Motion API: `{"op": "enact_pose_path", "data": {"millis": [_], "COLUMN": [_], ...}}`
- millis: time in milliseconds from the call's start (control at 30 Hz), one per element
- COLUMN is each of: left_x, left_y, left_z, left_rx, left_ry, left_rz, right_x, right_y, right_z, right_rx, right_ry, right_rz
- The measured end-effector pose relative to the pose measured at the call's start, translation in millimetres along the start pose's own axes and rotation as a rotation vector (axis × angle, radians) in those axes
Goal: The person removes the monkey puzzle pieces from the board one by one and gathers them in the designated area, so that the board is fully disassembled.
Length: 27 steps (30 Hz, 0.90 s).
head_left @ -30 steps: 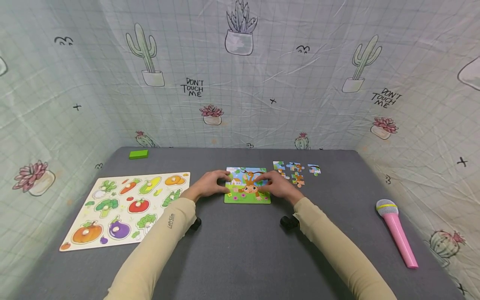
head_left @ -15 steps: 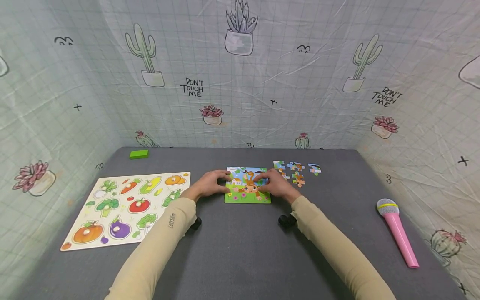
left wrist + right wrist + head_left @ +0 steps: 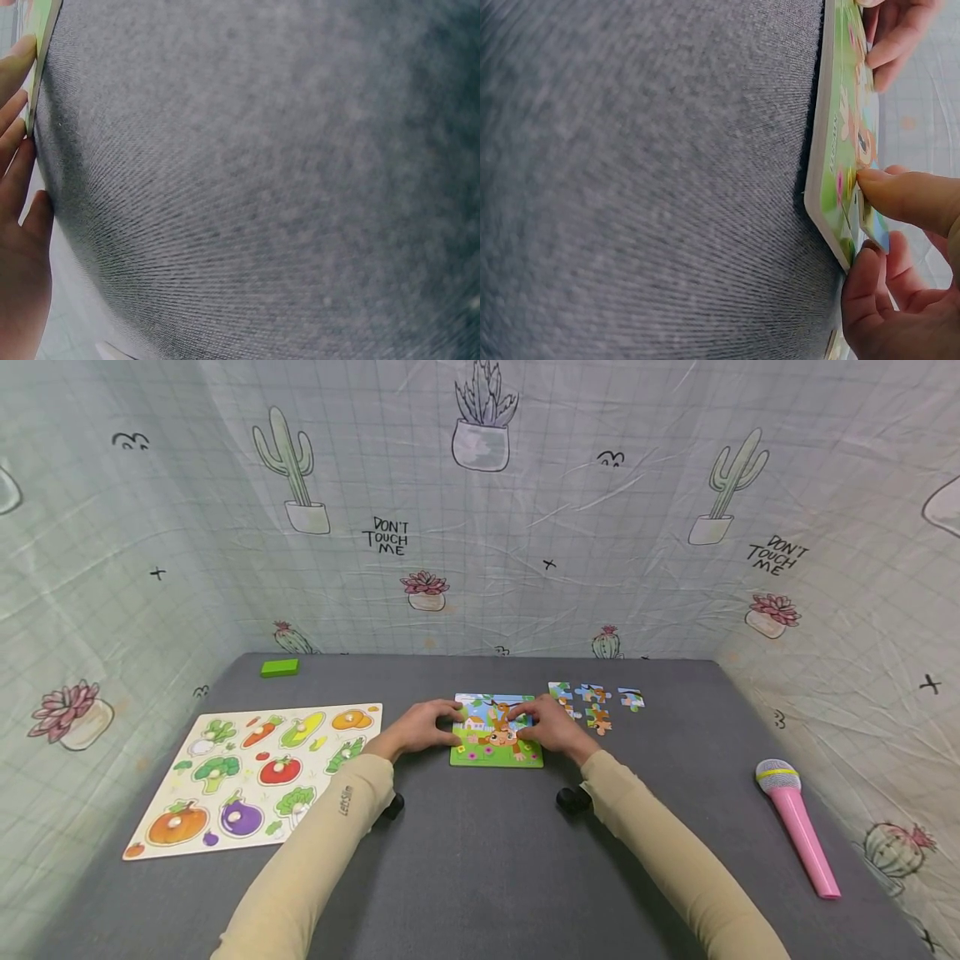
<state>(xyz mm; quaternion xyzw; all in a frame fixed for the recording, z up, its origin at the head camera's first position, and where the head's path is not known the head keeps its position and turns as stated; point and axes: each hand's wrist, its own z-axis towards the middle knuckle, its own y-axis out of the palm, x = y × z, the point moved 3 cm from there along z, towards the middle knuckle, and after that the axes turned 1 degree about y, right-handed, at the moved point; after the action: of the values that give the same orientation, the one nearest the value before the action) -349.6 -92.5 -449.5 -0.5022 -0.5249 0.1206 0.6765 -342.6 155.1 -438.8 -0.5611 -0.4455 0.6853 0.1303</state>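
Left hand point(image 3: 420, 727), thumb and fingers parted, touching left edge of monkey board point(image 3: 483, 737); right hand point(image 3: 555, 727) pinching tilted puzzle piece point(image 3: 876, 229) over right side.

Head view high, facing forward-down; 2 wrist views close, sharing puzzle board point(image 3: 495, 763).

**Left hand point(image 3: 417, 727) on puzzle point(image 3: 491, 758), right hand point(image 3: 555, 728) pinching piece point(image 3: 874, 229)**

Left arm point(image 3: 318, 852) and right arm point(image 3: 675, 852): sleeved, angled inward from puzzle's near side. Left thumb and fingers spread, touching puzzle's left edge. Right thumb and fingers bent, at puzzle's right side.
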Motion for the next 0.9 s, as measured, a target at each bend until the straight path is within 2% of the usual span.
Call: {"op": "enact_pose_path", "data": {"millis": [200,900], "left_x": [1.0,2.1], "left_y": [-1.2,-1.7], "left_z": [-1.1,-0.9], "left_rx": [-0.005,-0.001], "left_ry": [0.007,0.019], "left_rz": [0.003,0.007], "right_x": [0.9,3.0], "right_y": [-0.1,-3.3], "right_z": [1.7,-4.2], "right_rx": [0.014,0.021], "right_ry": [0.008,0.191], "right_rz": [0.012,0.192]}}
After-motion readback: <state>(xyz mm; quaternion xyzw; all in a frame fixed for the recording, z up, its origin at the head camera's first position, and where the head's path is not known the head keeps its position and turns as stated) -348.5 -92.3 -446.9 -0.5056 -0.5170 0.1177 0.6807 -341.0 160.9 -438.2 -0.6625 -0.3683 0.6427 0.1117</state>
